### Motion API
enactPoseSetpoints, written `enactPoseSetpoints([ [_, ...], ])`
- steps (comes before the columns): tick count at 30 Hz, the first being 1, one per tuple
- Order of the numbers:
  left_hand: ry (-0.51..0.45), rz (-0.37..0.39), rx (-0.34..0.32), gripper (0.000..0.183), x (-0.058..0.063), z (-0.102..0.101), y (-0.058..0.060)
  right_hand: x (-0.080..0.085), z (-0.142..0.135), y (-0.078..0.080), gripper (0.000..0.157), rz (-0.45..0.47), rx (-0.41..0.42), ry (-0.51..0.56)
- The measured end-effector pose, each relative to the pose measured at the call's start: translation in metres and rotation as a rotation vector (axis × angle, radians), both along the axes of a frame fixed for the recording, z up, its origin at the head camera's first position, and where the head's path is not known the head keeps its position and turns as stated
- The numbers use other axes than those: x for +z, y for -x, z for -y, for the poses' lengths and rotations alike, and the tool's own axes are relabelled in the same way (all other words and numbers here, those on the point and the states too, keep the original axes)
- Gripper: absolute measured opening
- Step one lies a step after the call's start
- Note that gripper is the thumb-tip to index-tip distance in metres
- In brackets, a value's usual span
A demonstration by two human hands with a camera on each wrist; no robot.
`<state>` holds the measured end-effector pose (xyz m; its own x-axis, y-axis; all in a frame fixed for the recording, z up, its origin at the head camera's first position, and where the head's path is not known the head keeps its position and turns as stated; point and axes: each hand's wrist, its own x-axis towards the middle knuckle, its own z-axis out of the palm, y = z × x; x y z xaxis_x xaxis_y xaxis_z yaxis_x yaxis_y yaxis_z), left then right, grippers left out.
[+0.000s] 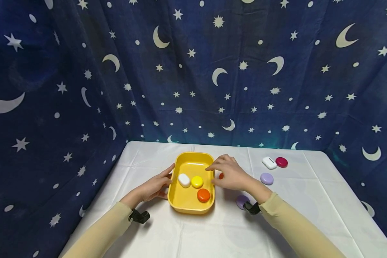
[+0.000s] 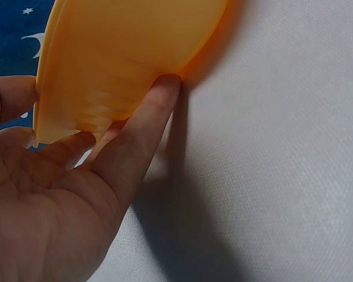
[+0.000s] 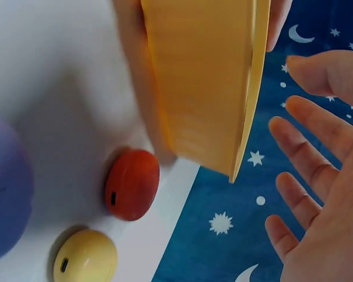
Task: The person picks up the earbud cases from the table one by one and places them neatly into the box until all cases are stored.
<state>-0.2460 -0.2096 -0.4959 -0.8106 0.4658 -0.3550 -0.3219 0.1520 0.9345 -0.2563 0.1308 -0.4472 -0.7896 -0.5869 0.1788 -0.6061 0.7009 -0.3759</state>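
My left hand (image 1: 154, 187) rests against the left side of the yellow tray (image 1: 191, 210), its fingers along the outer wall and rim. Inside lie a white earbud case (image 1: 184, 180), a yellow earbud case (image 1: 197, 182) and an orange earbud case (image 1: 203, 195). Over by the right rim, my right hand (image 1: 231, 173) has its fingers apart and nothing in them, as the right wrist view also shows. Below it a red earbud case (image 3: 133, 184) with a dark slot is on the table, beside a pale yellow earbud case (image 3: 87, 257) that the hand hides in the head view.
Near the right wrist sits a purple case (image 1: 243, 201). Farther right are a lilac case (image 1: 267, 178), a white case with a dark panel (image 1: 269, 163) and a crimson case (image 1: 281, 162). A starry blue curtain (image 1: 193, 79) borders the white-covered table (image 1: 303, 211).
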Motion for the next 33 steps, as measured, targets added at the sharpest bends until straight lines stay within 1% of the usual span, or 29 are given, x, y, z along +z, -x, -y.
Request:
enactPoseSetpoints([
  [9,0.009,-0.003,-0.001,0.078,0.002,0.0,0.0,0.004,-0.024,-0.002,0.04,0.002,-0.058,0.064],
  [15,0.011,-0.007,0.0,0.078,0.002,-0.001,0.0,0.01,-0.046,-0.005,0.04,0.02,-0.123,0.115],
  [24,0.017,-0.006,0.006,0.078,0.002,0.0,-0.001,0.016,-0.076,-0.01,0.043,0.044,-0.198,0.147],
  [28,0.012,-0.013,0.001,0.077,0.001,-0.001,-0.001,0.016,-0.087,-0.011,0.046,0.031,-0.215,0.167],
  [33,0.011,-0.018,0.0,0.076,0.001,-0.001,-0.002,0.015,-0.102,-0.01,0.048,-0.013,-0.218,0.177],
])
